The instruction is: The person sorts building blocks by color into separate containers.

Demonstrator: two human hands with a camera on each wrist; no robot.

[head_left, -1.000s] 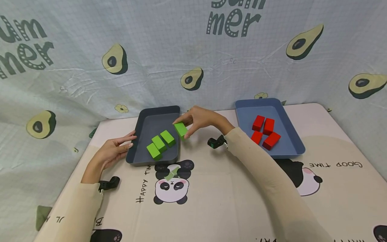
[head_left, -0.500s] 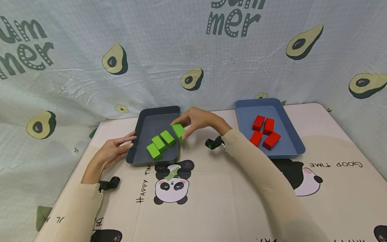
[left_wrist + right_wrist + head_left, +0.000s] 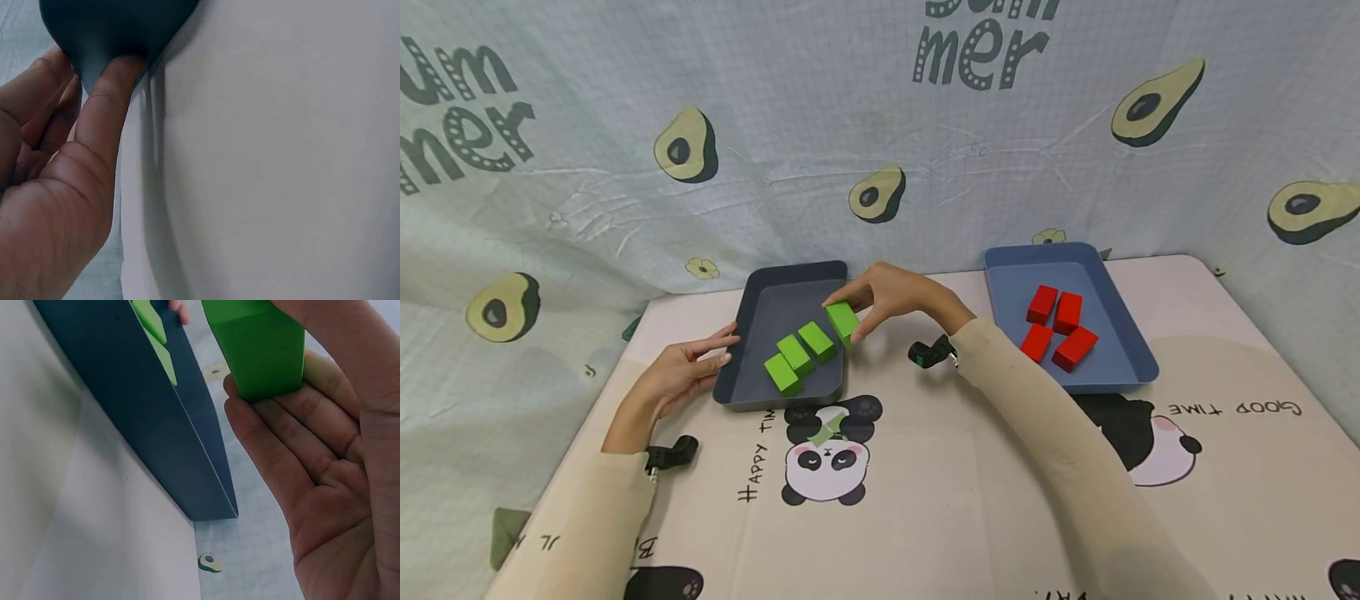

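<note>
In the head view, my right hand (image 3: 891,292) pinches a green rectangular block (image 3: 842,320) between thumb and fingers. The block is tilted over the right rim of a dark grey tray (image 3: 782,302). Inside this tray, three similar green blocks (image 3: 795,354) lie in a slanting row toward the front. My left hand (image 3: 673,375) reaches to the tray's left side, its fingers extended and their tips at the rim. In the left wrist view, the thumb (image 3: 103,112) presses on the tray's outer wall. The right wrist view shows the held block's green side (image 3: 262,356) above the fingers.
A blue tray (image 3: 1123,333) with several red blocks (image 3: 1074,348) stands at the back right, partly behind the right sleeve (image 3: 1060,450). Both trays rest on a panda-print tablecloth (image 3: 925,500). A hanging avocado-print cloth (image 3: 790,125) rises behind the table.
My right hand has moved slightly left with the green block, bringing it over the dark tray's right rim, then stays almost still. My left hand has stayed in place.
</note>
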